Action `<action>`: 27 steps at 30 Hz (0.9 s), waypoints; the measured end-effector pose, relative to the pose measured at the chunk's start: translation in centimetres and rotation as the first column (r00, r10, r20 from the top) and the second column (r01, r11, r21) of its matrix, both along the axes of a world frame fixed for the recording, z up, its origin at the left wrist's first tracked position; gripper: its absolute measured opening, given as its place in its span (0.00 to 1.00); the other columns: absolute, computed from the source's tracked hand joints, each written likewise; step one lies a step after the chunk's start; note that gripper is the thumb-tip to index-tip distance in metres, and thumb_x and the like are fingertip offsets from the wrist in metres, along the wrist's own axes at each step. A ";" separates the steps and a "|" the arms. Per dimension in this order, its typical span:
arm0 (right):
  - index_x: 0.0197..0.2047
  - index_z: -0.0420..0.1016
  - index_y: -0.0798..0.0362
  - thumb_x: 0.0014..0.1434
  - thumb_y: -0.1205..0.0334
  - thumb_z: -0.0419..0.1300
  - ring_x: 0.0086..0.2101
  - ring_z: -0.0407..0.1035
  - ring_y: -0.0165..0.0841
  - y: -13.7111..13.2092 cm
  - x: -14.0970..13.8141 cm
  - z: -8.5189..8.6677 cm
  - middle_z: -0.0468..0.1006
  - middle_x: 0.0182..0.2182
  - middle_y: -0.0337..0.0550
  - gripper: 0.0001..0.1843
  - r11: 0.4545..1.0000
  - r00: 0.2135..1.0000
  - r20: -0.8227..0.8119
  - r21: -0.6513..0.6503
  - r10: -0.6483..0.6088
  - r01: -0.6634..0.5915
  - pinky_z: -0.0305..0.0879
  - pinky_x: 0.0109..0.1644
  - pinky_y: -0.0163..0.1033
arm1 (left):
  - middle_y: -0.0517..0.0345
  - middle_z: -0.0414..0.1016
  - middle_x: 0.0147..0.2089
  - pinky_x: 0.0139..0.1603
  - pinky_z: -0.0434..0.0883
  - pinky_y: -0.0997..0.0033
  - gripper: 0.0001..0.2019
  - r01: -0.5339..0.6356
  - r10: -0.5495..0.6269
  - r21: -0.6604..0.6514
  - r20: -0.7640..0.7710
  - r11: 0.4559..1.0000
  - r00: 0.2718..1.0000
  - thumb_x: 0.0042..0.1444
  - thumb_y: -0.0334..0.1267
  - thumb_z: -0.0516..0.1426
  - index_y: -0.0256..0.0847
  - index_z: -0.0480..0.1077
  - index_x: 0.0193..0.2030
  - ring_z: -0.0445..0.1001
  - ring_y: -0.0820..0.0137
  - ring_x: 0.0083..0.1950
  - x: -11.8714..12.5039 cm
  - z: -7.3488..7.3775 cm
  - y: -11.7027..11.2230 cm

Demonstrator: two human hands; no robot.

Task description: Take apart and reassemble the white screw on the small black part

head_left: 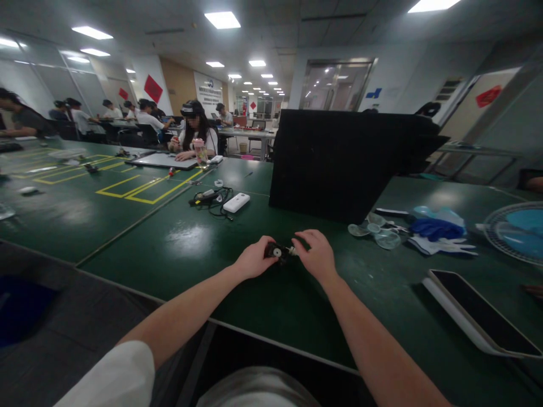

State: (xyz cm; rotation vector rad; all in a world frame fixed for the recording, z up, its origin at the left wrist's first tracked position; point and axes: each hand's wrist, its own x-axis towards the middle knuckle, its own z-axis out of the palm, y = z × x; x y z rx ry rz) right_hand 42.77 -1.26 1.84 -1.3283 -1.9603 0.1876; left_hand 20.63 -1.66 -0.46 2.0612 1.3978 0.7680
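Note:
A small black device with a white round part [279, 252] rests on the green table [182, 243] between my hands. My left hand [254, 259] is curled round its left end. My right hand [316, 255] has its fingers bent over the right end, where a small pale piece sticks out. Both forearms reach in from the bottom of the view.
A black upright board [339, 161] stands just beyond my hands. A white power bank [236, 202] and black cables [210, 199] lie at the left, clear plastic cups [377, 233], blue and white gloves [439, 234] and a fan [520, 232] at the right, and a tablet [475, 308] near right. People sit at far tables.

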 end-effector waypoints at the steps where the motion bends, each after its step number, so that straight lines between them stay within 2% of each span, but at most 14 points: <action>1: 0.48 0.77 0.47 0.63 0.47 0.55 0.48 0.66 0.45 0.4 0.7 -0.2 0.73 0.47 0.50 0.17 0.999 0.999 -0.031 -0.017 -0.034 0.034 0.63 0.55 0.55 | 0.55 0.77 0.48 0.46 0.72 0.66 0.23 -0.010 0.010 -0.005 0.004 1.000 1.000 0.56 0.42 0.61 0.46 0.62 0.57 0.78 0.64 0.46 -0.1 0.0 0.1; 3: 0.46 0.78 0.47 0.60 0.45 0.59 0.48 0.66 0.45 1.1 1.9 -1.0 0.74 0.46 0.49 0.18 0.995 0.997 -0.053 -0.081 -0.062 0.057 0.63 0.55 0.55 | 0.55 0.77 0.48 0.46 0.72 0.66 0.22 -0.035 0.035 -0.017 0.010 0.999 0.999 0.56 0.41 0.61 0.46 0.63 0.56 0.78 0.64 0.46 -0.2 -0.1 0.3; 6: 0.44 0.80 0.46 0.53 0.43 0.65 0.46 0.67 0.46 1.9 2.8 -2.4 0.76 0.45 0.49 0.20 0.979 0.999 0.009 -0.199 -0.043 0.044 0.65 0.51 0.53 | 0.54 0.78 0.48 0.47 0.72 0.66 0.21 -0.076 0.077 -0.024 0.013 0.997 0.997 0.57 0.41 0.60 0.46 0.63 0.56 0.78 0.64 0.46 -0.5 -0.2 0.7; 9: 0.40 0.81 0.46 0.55 0.47 0.65 0.43 0.69 0.43 2.3 2.9 -3.0 0.77 0.43 0.47 0.15 0.968 0.993 0.116 -0.252 0.034 -0.003 0.66 0.46 0.49 | 0.53 0.78 0.48 0.48 0.72 0.65 0.22 -0.114 0.114 -0.034 -0.008 0.993 0.993 0.56 0.40 0.60 0.46 0.62 0.57 0.78 0.64 0.47 -0.7 -0.2 0.9; 11: 0.41 0.82 0.45 0.58 0.49 0.62 0.39 0.71 0.40 2.2 3.1 -2.7 0.78 0.40 0.45 0.13 0.960 0.987 0.146 -0.280 0.064 -0.021 0.67 0.42 0.46 | 0.53 0.77 0.49 0.49 0.72 0.65 0.23 -0.124 0.123 -0.050 -0.021 0.991 0.992 0.56 0.40 0.60 0.46 0.62 0.58 0.77 0.64 0.47 -0.7 0.0 0.9; 15: 0.45 0.80 0.44 0.60 0.49 0.58 0.33 0.72 0.37 1.4 3.1 -1.2 0.80 0.37 0.41 0.15 0.933 0.990 0.073 -0.349 0.118 -0.085 0.66 0.35 0.41 | 0.52 0.77 0.50 0.48 0.72 0.66 0.22 -0.092 0.091 -0.079 -0.012 0.993 0.996 0.57 0.41 0.60 0.45 0.62 0.58 0.77 0.63 0.48 -0.5 0.1 0.7; 21: 0.47 0.80 0.43 0.62 0.51 0.57 0.33 0.71 0.35 -0.4 1.1 0.4 0.79 0.36 0.41 0.14 0.947 0.975 0.114 -0.280 0.192 -0.154 0.65 0.35 0.41 | 0.54 0.77 0.49 0.46 0.72 0.66 0.22 -0.058 0.058 -0.001 -0.051 0.998 0.997 0.57 0.43 0.60 0.47 0.63 0.57 0.77 0.63 0.46 -0.3 -0.1 0.4; 27: 0.46 0.79 0.43 0.63 0.51 0.56 0.33 0.70 0.35 -1.2 0.2 0.9 0.77 0.36 0.42 0.14 0.949 0.956 0.190 -0.267 0.224 -0.169 0.65 0.35 0.40 | 0.54 0.77 0.50 0.44 0.71 0.66 0.22 -0.050 0.050 0.009 -0.092 0.999 0.994 0.57 0.43 0.59 0.47 0.62 0.58 0.77 0.63 0.46 -0.2 0.4 0.0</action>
